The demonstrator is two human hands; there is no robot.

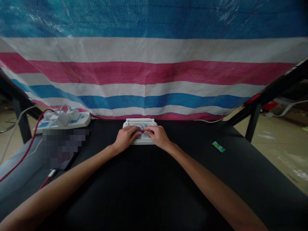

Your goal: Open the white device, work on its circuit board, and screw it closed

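Both hands meet over a white, flat case (144,141) at the far edge of the black table. A raised white strip runs along its back, and small printed markings and rows of tiny holes show on its face. My left hand (124,137) is closed, thumb and forefinger pinched together over the middle of the case. Facing it, my right hand (159,136) is pinched in the same way. Between the two sets of fingertips shows a tiny red piece (143,131); its kind is too small to make out. The fingers hide part of the case.
A white power strip (83,119) with chargers and cables stands at the back left. Near it lies a dark, blurred-out device (64,150) with a red cable. A small green packet (218,146) lies on the right. A striped tarp (144,73) hangs behind the table.
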